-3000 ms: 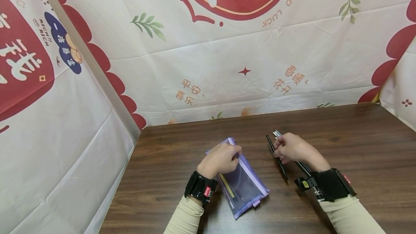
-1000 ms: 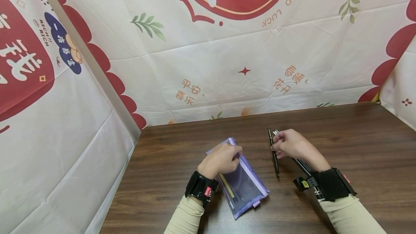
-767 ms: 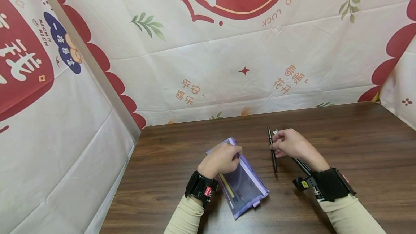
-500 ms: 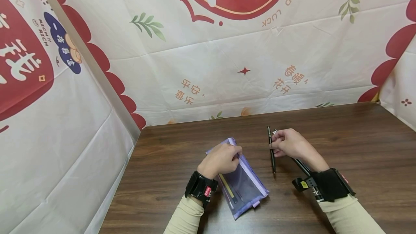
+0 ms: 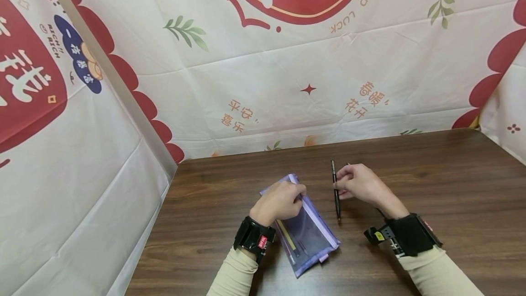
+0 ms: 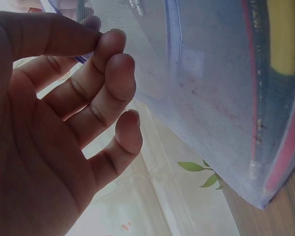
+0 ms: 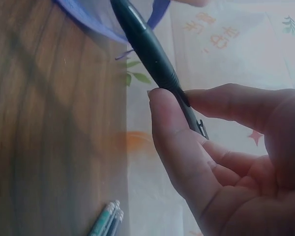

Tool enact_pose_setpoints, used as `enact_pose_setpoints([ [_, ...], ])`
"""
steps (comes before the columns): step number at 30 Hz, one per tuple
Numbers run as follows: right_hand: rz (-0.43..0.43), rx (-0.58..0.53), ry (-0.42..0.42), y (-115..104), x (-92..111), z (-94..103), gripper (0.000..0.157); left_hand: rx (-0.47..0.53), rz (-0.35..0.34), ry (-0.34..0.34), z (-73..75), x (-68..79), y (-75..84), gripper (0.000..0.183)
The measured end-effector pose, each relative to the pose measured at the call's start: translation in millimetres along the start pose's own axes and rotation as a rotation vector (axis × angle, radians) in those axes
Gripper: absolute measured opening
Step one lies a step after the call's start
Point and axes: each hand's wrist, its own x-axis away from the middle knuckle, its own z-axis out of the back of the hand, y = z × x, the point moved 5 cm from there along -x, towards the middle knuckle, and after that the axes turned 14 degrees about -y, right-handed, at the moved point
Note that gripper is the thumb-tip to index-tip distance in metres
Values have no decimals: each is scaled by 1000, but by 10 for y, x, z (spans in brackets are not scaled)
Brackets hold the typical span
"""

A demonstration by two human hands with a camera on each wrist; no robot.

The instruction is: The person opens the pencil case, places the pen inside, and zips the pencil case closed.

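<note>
A purple mesh zip pencil case [image 5: 314,236] lies slanted on the table. My left hand [image 5: 279,202] pinches its upper end, with thumb and index finger meeting at the purple edge in the left wrist view. Through the mesh [image 6: 201,113] show a yellow item [image 6: 284,39] and a dark pencil [image 6: 258,73] with printed letters. My right hand [image 5: 363,184] holds a black pen [image 5: 337,203] between thumb and fingers, just right of the case. The right wrist view shows the pen [image 7: 150,54] tilted, its clip end by the fingers and its other end overlapping the purple case.
Several pencils [image 7: 107,220] with pale ends lie on the table at the bottom of the right wrist view; my right hand mostly hides them in the head view. The brown wood table [image 5: 464,195] ends at a printed white cloth [image 5: 279,67].
My right hand has shifted left towards the case, bringing the pen away from the pencils and turning it more upright in view. The left hand and case have stayed in place.
</note>
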Motion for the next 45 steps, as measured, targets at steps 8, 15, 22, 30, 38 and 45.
enact_pose_setpoints([
  [8, 30, -45, -22, -12, -46, -78, 30, -1, -6, 4, 5, -3, 2, 10],
  [15, 23, -40, -21, -30, -52, -104, 29, -9, 1, -2, 5, -7, 6, 11],
  [22, 27, -54, -41, -53, -68, -181, 28, -18, 3, -13, 0, -2, 18, 10],
  [30, 38, -85, -45, -34, -112, -257, 26, -18, 4, -6, 7, -6, 19, 10],
  [38, 27, -75, -56, -31, -127, -326, 24, -25, 5, -8, 9, -10, 25, 11],
  [45, 17, -81, -68, -26, -142, -389, 23, -30, 6, -2, 4, -8, 29, 11],
])
